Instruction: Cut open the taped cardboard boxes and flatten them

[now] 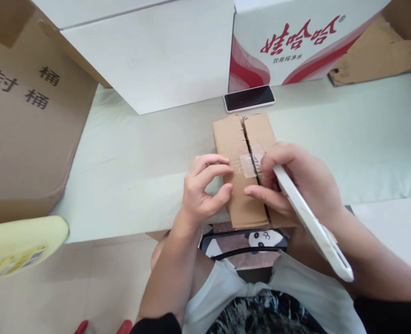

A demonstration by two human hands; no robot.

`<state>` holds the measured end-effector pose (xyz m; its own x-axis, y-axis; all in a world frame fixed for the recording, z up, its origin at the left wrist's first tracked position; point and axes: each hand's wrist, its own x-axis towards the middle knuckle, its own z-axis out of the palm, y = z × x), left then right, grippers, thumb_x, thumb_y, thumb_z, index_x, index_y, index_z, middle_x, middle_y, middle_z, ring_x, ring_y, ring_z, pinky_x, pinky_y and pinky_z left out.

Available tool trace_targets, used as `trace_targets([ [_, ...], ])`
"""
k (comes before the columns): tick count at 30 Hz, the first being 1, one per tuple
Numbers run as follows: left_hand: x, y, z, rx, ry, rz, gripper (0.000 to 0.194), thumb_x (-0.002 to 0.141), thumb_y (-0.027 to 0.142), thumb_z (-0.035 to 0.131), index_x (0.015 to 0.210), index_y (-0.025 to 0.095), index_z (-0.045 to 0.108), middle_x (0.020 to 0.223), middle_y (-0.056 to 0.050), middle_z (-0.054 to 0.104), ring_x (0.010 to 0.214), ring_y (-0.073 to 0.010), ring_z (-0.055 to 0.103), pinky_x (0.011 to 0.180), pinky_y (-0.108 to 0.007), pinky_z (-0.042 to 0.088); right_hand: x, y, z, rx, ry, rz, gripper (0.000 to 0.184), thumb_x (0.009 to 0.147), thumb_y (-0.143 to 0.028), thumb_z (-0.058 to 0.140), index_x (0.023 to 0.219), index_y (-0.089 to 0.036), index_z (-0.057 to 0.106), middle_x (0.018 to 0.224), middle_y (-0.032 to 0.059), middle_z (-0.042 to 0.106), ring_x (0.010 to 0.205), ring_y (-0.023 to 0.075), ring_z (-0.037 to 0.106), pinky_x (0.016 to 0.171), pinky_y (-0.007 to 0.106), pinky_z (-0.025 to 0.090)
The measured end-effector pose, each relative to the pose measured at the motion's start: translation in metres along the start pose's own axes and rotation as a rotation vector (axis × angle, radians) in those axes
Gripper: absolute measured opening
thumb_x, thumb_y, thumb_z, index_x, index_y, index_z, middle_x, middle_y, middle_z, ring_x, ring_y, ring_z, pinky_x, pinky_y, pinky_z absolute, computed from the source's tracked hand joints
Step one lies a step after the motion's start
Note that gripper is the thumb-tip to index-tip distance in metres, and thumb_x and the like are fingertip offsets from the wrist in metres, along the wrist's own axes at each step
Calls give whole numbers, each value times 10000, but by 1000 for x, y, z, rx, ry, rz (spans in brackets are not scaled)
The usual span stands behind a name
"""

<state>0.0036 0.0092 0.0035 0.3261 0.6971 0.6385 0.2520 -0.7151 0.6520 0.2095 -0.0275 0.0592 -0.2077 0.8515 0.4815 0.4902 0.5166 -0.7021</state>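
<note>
A small brown cardboard box lies at the near edge of the pale table, its top flaps meeting at a dark seam with a strip of clear tape across it. My right hand is closed on a white utility knife, the tip end at the seam by the tape. My left hand rests against the box's left side, fingers curled and pressing on its top edge.
A phone lies face up behind the box. A white carton with red print and a plain white box stand at the back. A large brown carton stands left, torn cardboard at far right.
</note>
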Motion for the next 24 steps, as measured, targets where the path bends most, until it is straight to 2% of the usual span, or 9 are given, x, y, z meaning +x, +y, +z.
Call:
trace_targets([
  [3, 2, 6, 0, -122, 14, -9, 88, 957, 270, 667, 984, 198, 708, 880, -43, 738, 823, -156, 672, 750, -287, 568, 1, 4, -2, -52, -91, -22, 280, 911, -359, 772, 960, -246, 521, 837, -28, 634, 701, 119, 605, 576, 261, 443],
  [7, 2, 10, -1, -291, -38, -56, 71, 923, 253, 728, 912, 184, 738, 806, -34, 734, 683, -110, 637, 616, -219, 535, 0, 3, -2, -65, -118, -44, 260, 918, -344, 767, 970, -238, 536, 865, -8, 662, 727, 133, 633, 596, 265, 466],
  [14, 2, 13, -4, -387, -90, -98, 8, 862, 193, 767, 855, 189, 769, 770, -42, 765, 671, -125, 674, 632, -239, 567, 1, 1, 0, -134, -126, -41, 230, 932, -351, 745, 965, -240, 547, 843, -10, 665, 622, 116, 556, 527, 263, 381],
  [19, 4, 15, -5, -451, -87, -114, 42, 851, 153, 769, 837, 192, 765, 739, -31, 760, 639, -111, 642, 612, -231, 546, 0, -1, -1, -148, -170, -3, 226, 948, -426, 707, 956, -248, 568, 846, 7, 669, 637, 144, 564, 539, 287, 393],
  [24, 5, 17, -6, -470, -108, -150, 81, 823, 119, 763, 788, 192, 758, 716, -29, 758, 622, -111, 635, 603, -238, 532, -1, 0, -2, -150, -177, -25, 223, 951, -411, 708, 966, -249, 555, 875, 14, 681, 649, 145, 574, 551, 286, 417],
])
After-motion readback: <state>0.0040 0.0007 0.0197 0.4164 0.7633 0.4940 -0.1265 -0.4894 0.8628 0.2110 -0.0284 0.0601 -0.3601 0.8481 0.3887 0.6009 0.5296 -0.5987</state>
